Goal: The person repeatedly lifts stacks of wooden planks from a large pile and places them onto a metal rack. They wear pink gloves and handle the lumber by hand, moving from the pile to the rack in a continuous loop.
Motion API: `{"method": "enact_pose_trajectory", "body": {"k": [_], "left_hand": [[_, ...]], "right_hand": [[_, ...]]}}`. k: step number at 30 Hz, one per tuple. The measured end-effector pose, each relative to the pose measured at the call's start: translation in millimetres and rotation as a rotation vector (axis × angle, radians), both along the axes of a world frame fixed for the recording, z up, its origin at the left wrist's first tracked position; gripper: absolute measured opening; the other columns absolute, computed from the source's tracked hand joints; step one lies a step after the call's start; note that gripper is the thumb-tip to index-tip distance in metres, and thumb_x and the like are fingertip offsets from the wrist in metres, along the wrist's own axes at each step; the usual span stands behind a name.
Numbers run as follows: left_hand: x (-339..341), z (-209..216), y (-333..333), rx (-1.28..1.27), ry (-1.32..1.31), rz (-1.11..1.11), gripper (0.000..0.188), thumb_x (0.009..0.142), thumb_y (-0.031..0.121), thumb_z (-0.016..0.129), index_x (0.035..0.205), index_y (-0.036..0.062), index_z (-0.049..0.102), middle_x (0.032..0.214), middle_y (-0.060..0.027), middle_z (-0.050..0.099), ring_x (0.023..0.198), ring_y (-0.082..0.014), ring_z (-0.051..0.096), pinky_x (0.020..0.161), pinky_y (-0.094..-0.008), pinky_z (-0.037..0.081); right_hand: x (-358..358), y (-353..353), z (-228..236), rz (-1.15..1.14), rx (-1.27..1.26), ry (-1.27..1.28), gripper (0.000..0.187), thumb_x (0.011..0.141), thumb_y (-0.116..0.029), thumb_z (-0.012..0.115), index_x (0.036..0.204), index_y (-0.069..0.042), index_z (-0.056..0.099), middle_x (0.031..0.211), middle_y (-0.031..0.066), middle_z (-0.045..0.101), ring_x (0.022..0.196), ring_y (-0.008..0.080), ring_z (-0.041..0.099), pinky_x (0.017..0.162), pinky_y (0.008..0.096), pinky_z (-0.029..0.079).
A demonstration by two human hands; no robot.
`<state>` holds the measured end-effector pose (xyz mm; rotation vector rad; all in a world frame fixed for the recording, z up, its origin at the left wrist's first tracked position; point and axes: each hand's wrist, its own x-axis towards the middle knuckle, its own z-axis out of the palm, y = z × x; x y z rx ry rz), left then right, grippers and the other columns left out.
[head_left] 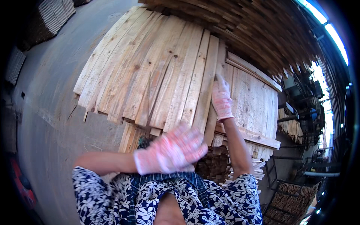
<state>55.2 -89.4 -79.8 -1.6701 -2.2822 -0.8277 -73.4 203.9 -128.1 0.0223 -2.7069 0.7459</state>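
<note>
Touching a sawn wooden plank [208, 75] along its edge, right gloved hand [222, 99], grip not determinable, left gloved hand [170, 150] motion-blurred, open, before floral garment [228, 204].

The floor [71, 71] at left is grey, with a stack [54, 18] far up and a red object [21, 183] lower. At upper right shines a bright strip [336, 40].

Pink-and-white knit gloves [222, 105] with pale cuffs [141, 162] are worn on both hands [173, 150], while a white-flowered navy top [144, 212] with short sleeves [88, 193] is worn alongside dark plaid cloth [132, 202].
</note>
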Motion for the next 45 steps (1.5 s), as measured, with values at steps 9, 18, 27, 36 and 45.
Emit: {"method": "enact_pose_trajectory", "body": {"k": [9,18,27,36,45], "left_hand": [[7,-12,54,-0.162,0.206,0.126,0.066,0.08,0.031,0.073,0.142,0.0171,0.054,0.142,-0.0219,0.053,0.13,-0.0431,0.053,0.113,-0.0621,0.037],[-8,8,28,-0.282,0.494,0.226,0.054,0.099,0.043,0.06,0.141,0.0084,0.057,0.145,-0.0203,0.055,0.134,-0.0429,0.051,0.116,-0.0582,0.036],[27,37,15,-0.379,0.351,0.429,0.101,0.072,0.054,0.083,0.152,0.0089,0.04,0.153,-0.0219,0.043,0.142,-0.0423,0.041,0.12,-0.0566,0.031],[22,-2,0,-0.505,0.458,0.7,0.115,0.055,0.027,0.092,0.154,0.0129,0.036,0.156,-0.0172,0.038,0.147,-0.037,0.036,0.122,-0.0521,0.029],[16,-3,2,-0.553,0.542,0.687,0.107,0.064,0.039,0.087,0.153,0.0084,0.037,0.153,-0.019,0.042,0.142,-0.039,0.04,0.12,-0.0574,0.026]], "right_hand": [[14,-1,7,0.132,0.407,-0.024,0.04,0.1,-0.015,0.051,0.139,-0.006,0.055,0.14,0.0225,0.055,0.129,0.041,0.053,0.11,0.0443,0.044],[276,84,92,-0.361,0.052,0.772,0.028,0.094,-0.006,0.063,0.122,-0.001,0.066,0.106,0.0195,0.071,0.09,0.0324,0.071,0.079,0.0402,0.061],[521,206,-76,-1.196,-0.651,0.157,0.042,0.104,-0.009,0.053,0.144,0.003,0.053,0.142,0.0199,0.058,0.123,0.028,0.06,0.103,0.0365,0.051],[366,190,106,-0.171,-0.257,0.577,0.036,0.097,0.007,0.059,0.133,0.005,0.062,0.123,0.022,0.066,0.108,0.0309,0.068,0.086,0.0399,0.058],[82,136,159,0.222,0.291,0.059,0.036,0.099,-0.023,0.055,0.132,-0.011,0.062,0.113,0.0166,0.065,0.112,0.0356,0.063,0.097,0.0446,0.051]]}}
